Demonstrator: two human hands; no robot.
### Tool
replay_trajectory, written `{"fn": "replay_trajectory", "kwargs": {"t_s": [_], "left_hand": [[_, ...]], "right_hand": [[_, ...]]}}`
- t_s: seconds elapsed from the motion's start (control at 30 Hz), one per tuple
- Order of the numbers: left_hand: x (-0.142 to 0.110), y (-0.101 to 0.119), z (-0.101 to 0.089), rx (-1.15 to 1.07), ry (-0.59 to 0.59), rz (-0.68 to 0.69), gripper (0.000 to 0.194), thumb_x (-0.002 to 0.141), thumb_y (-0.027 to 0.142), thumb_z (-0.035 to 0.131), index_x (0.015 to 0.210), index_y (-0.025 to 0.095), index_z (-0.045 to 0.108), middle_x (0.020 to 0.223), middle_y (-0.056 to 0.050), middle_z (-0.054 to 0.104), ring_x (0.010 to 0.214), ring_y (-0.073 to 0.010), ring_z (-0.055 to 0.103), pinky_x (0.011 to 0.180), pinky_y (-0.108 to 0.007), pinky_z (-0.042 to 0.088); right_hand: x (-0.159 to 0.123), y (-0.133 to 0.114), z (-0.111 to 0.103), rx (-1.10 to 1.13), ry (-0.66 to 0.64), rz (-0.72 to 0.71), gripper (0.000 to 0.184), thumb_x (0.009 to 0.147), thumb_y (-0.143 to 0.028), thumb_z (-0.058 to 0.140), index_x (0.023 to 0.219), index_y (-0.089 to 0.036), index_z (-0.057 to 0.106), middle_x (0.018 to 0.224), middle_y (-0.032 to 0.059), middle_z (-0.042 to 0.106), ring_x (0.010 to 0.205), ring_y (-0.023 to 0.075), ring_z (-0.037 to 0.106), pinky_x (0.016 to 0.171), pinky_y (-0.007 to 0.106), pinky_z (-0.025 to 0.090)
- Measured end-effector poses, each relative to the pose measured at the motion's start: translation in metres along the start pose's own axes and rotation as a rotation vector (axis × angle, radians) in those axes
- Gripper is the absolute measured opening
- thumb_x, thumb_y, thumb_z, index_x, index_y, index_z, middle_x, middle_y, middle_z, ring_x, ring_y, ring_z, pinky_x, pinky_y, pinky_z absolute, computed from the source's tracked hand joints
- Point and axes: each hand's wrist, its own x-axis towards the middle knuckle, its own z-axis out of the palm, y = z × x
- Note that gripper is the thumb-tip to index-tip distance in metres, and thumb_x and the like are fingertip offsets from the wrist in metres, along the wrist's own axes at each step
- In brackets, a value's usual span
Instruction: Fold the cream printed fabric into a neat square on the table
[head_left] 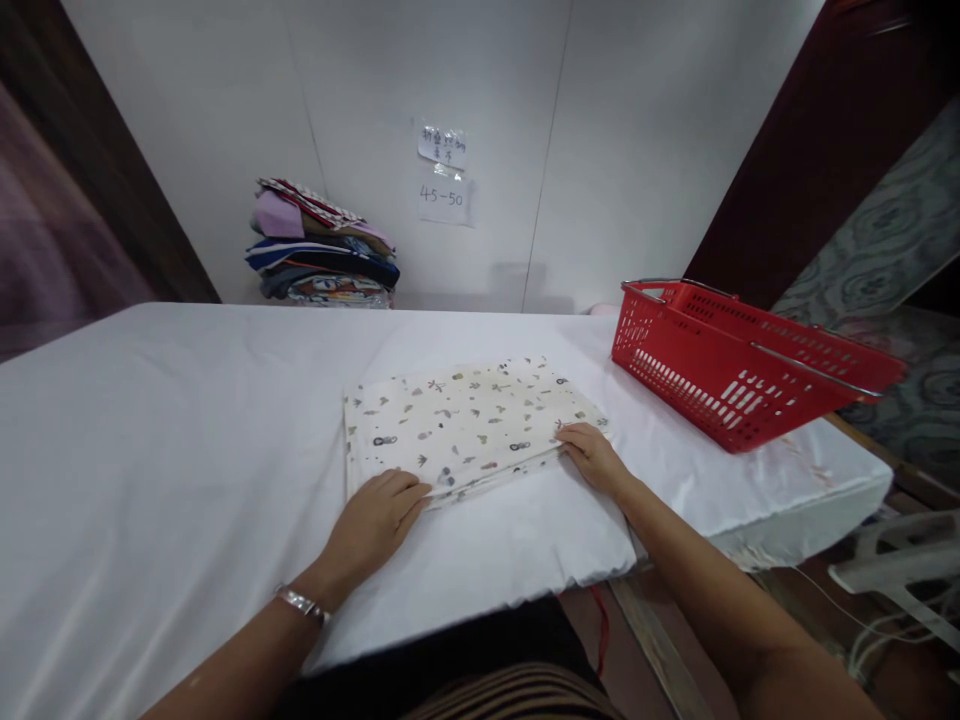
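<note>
A cream cloth printed with small plants and figures lies folded in layers on the white-covered table. At its near left corner, my left hand has its fingers closed over the edge; a silver bracelet circles that wrist. My right hand pinches the near right corner, fingers on top and thumb at the edge. Between the two hands, the stacked layers show along the front fold. The undersides of both hands are hidden.
A red plastic basket with metal handles stands at the table's right. Folded textiles are piled at the back left against the wall, where paper signs hang. A white plastic stool is beside the table at lower right.
</note>
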Motion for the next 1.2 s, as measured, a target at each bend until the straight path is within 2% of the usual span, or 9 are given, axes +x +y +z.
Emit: {"fn": "replay_trajectory", "kwargs": {"t_s": [0.27, 0.47, 0.6, 0.73, 0.9, 1.07, 1.2], "left_hand": [[0.000, 0.002, 0.000, -0.022, 0.012, 0.005, 0.022, 0.090, 0.029, 0.040, 0.094, 0.021, 0.060, 0.087, -0.002, 0.060, 0.082, -0.0171, 0.052, 0.073, -0.034, 0.044], [0.000, 0.002, 0.000, -0.027, -0.006, -0.020, 0.021, 0.089, 0.033, 0.042, 0.099, 0.022, 0.058, 0.092, -0.002, 0.059, 0.085, -0.0177, 0.052, 0.074, -0.035, 0.044], [0.000, 0.002, 0.000, -0.050, 0.011, -0.007, 0.024, 0.091, 0.031, 0.039, 0.097, 0.021, 0.059, 0.089, -0.003, 0.059, 0.082, -0.0167, 0.052, 0.072, -0.033, 0.043], [-0.001, 0.003, -0.001, -0.041, 0.012, -0.001, 0.025, 0.092, 0.030, 0.038, 0.095, 0.021, 0.060, 0.086, -0.003, 0.059, 0.082, -0.0171, 0.051, 0.071, -0.033, 0.043], [-0.002, 0.008, -0.006, -0.063, 0.002, -0.015, 0.025, 0.091, 0.032, 0.039, 0.090, 0.021, 0.061, 0.084, -0.002, 0.058, 0.081, -0.0167, 0.050, 0.072, -0.033, 0.042], [-0.003, 0.011, -0.009, -0.055, 0.005, -0.078, 0.025, 0.091, 0.035, 0.040, 0.088, 0.020, 0.060, 0.085, -0.003, 0.058, 0.081, -0.0170, 0.050, 0.072, -0.033, 0.042], [-0.003, 0.012, -0.009, -0.045, -0.013, -0.059, 0.027, 0.092, 0.031, 0.036, 0.086, 0.020, 0.060, 0.083, -0.003, 0.057, 0.079, -0.0165, 0.049, 0.072, -0.033, 0.041]], "right_hand": [[-0.004, 0.000, 0.002, -0.060, -0.013, -0.011, 0.022, 0.086, -0.018, 0.048, 0.098, -0.022, 0.066, 0.101, 0.0073, 0.065, 0.096, 0.0211, 0.057, 0.086, 0.040, 0.045], [0.007, -0.027, -0.001, -0.118, -0.085, -0.099, 0.024, 0.088, -0.021, 0.047, 0.107, -0.021, 0.062, 0.106, 0.0088, 0.062, 0.099, 0.0217, 0.055, 0.088, 0.040, 0.042], [0.016, -0.042, 0.004, -0.088, -0.132, -0.143, 0.023, 0.088, -0.020, 0.046, 0.104, -0.021, 0.063, 0.102, 0.0082, 0.063, 0.094, 0.0206, 0.056, 0.085, 0.039, 0.042], [0.016, -0.042, 0.011, -0.054, -0.128, -0.137, 0.023, 0.089, -0.018, 0.043, 0.096, -0.021, 0.065, 0.093, 0.0078, 0.064, 0.088, 0.0199, 0.056, 0.080, 0.039, 0.044], [0.009, -0.036, 0.014, -0.035, -0.094, -0.129, 0.024, 0.089, -0.017, 0.042, 0.098, -0.020, 0.064, 0.094, 0.0090, 0.063, 0.089, 0.0208, 0.056, 0.082, 0.041, 0.044], [0.011, -0.038, 0.013, -0.074, -0.162, -0.125, 0.024, 0.089, -0.019, 0.043, 0.102, -0.020, 0.062, 0.099, 0.0096, 0.062, 0.093, 0.0223, 0.055, 0.085, 0.042, 0.043], [0.022, -0.050, 0.019, -0.091, -0.204, -0.191, 0.024, 0.088, -0.021, 0.045, 0.106, -0.020, 0.061, 0.104, 0.0098, 0.061, 0.096, 0.0230, 0.053, 0.083, 0.041, 0.043]]}}
